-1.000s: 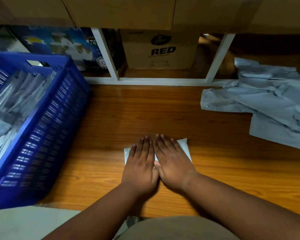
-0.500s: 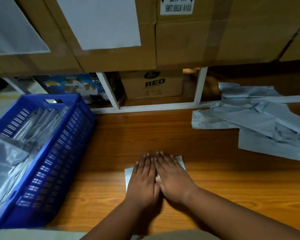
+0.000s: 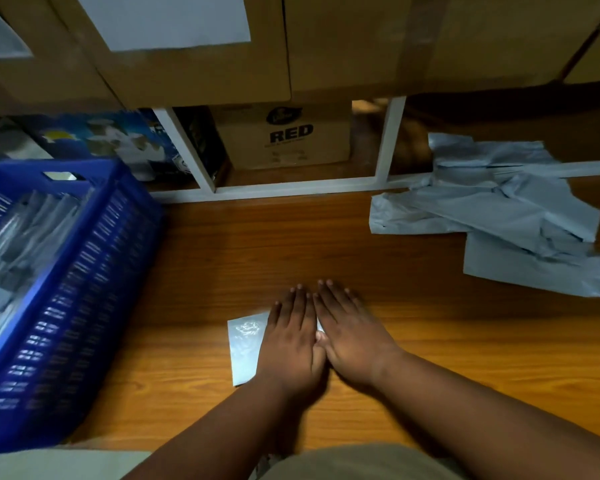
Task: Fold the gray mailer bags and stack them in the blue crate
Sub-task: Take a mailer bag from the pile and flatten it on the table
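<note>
Low in the frame's centre, the left hand (image 3: 293,344) and right hand (image 3: 352,336) lie flat with fingers straight, side by side, pressing a small folded gray plastic mailer bag (image 3: 245,346) onto the wooden surface (image 3: 430,341). Its long axis appears to run from the viewer toward the shelves. Slick plastic could spring open once the pressure lifts. At left, the blue slotted plastic crate (image 3: 84,271) holds folded bags; at upper right lies a loose heap of unfolded gray mailer bags (image 3: 506,216).
</note>
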`<action>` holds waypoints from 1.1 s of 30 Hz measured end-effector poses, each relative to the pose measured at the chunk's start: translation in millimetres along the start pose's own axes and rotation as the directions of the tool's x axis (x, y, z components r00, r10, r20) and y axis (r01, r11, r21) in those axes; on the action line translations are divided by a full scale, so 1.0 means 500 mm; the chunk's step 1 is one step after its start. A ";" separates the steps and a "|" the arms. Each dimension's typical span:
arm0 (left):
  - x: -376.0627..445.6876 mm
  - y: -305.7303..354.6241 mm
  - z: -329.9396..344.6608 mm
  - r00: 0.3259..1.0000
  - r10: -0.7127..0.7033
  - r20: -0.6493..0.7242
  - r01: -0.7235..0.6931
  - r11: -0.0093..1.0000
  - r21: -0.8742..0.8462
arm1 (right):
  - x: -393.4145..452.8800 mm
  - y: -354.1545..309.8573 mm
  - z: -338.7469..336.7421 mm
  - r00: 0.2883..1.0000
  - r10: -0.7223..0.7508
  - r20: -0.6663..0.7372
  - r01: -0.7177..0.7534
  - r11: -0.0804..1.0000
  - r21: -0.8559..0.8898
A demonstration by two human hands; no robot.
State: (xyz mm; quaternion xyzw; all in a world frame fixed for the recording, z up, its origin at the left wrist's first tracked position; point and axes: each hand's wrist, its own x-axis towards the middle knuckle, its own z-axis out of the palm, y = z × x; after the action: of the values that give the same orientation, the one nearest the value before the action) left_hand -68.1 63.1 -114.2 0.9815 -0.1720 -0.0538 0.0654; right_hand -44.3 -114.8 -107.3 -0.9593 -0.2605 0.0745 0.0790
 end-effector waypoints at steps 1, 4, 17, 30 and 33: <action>0.000 0.000 0.000 1.000 0.003 -0.001 -0.003 1.000 0.002 | 0.000 0.001 -0.001 1.000 0.002 0.009 -0.002 1.000 0.005; 0.001 0.002 0.002 1.000 -0.001 0.006 0.001 1.000 0.007 | 0.000 0.004 0.002 1.000 -0.001 0.013 0.001 1.000 0.007; 0.000 0.012 -0.013 1.000 -0.015 0.026 0.016 1.000 -0.023 | 0.000 0.012 0.008 1.000 -0.005 0.006 0.005 1.000 0.004; 0.022 -0.003 -0.132 0.955 -0.248 0.166 0.243 0.969 0.050 | 0.033 0.008 -0.111 0.983 -0.100 0.153 0.097 0.995 0.028; 0.025 -0.009 -0.161 0.938 -0.246 0.243 0.255 0.967 -0.002 | 0.047 -0.009 -0.138 0.972 -0.124 0.198 0.120 0.992 0.033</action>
State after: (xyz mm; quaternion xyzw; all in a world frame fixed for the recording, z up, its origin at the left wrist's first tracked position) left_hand -44.5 71.7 -36.8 0.9803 -0.0514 -0.1834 0.0533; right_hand -13.6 -106.7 -41.3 -0.9283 -0.3248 0.1680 0.0668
